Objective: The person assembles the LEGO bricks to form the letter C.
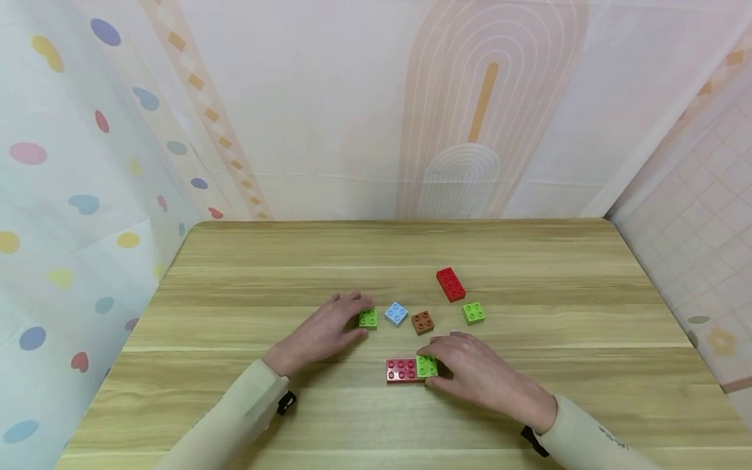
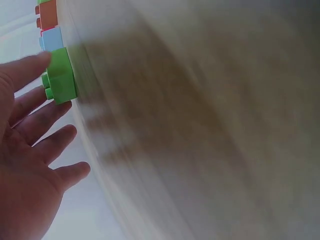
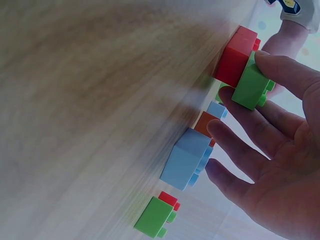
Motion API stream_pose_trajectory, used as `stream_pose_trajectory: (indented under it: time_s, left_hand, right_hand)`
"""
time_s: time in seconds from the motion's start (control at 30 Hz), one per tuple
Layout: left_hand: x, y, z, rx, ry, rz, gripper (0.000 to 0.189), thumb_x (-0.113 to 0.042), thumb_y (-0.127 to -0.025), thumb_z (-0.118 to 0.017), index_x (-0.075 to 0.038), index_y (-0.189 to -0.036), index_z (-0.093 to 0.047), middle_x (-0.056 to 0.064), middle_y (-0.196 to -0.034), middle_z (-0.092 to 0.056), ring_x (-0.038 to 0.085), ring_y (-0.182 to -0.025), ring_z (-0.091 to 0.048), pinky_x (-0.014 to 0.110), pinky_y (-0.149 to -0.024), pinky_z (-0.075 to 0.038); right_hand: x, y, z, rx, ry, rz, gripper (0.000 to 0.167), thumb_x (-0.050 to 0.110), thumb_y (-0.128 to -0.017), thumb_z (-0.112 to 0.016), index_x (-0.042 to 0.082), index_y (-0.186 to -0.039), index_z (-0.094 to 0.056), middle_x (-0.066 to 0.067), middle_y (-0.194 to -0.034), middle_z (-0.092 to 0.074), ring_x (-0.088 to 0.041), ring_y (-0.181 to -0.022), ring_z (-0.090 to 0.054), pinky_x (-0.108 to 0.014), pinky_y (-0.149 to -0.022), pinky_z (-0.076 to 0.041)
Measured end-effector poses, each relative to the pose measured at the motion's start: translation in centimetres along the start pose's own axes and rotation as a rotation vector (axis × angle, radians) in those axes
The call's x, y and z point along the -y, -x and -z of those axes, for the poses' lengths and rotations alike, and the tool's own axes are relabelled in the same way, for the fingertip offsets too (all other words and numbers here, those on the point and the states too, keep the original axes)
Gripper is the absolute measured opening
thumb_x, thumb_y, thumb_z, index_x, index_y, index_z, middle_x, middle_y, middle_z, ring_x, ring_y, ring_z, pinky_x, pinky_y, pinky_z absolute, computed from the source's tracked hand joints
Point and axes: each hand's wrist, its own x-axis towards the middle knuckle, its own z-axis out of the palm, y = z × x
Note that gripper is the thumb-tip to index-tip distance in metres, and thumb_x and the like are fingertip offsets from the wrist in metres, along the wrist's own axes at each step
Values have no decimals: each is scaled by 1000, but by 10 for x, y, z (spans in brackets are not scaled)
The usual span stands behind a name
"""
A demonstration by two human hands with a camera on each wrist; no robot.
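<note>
My left hand (image 1: 329,328) has its thumb and fingers about a small green toy building brick (image 1: 368,318), which stands on the table. With thumb and forefinger, my right hand (image 1: 478,371) pinches another green brick (image 1: 427,366). That one sits on the right end of a long dark red brick (image 1: 401,370). Between the hands and slightly farther back are a light blue brick (image 1: 396,314) and a brown brick (image 1: 422,322). The right wrist view shows a second light blue brick (image 3: 184,159) below the right hand's fingers; the hand mostly hides it from the head camera.
Farther back on the wooden table (image 1: 264,261) lies a long bright red brick (image 1: 451,284). A third green brick (image 1: 473,313) lies in front of it, to the right. Patterned cloth (image 1: 329,117) hangs behind the table and along both sides.
</note>
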Motion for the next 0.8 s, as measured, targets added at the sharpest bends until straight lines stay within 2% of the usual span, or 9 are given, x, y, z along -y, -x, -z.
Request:
stream_pose_trajectory:
  time_s: [0.3, 0.53, 0.8]
  left_hand:
    - [1, 1, -2, -43, -11, -13, 44, -14, -96, -75, -1, -136, -63, 17, -138, -65, 34, -131, -59, 60, -118, -32]
    - [-7, 8, -1, -77, 40, 17, 41, -13, -96, -75, -4, -134, -65, 12, -131, -69, 29, -121, -65, 47, -105, -52]
    - [-17, 16, -1, -102, 85, 0, 43, -13, -95, -76, -4, -135, -64, 12, -131, -69, 27, -119, -67, 44, -102, -54]
  right_hand:
    - [1, 0, 0, 2, -15, -7, 43, 26, -89, -83, 6, -125, -72, -7, -120, -73, -26, -115, -67, -53, -109, -47]
    - [1, 0, 0, 3, -9, -9, 43, 26, -89, -83, 6, -125, -72, -8, -120, -74, -26, -115, -67, -52, -109, -47]
    - [1, 0, 0, -4, -14, -13, 43, 25, -88, -83, 6, -125, -72, -7, -120, -74, -26, -115, -67, -53, -109, -47]
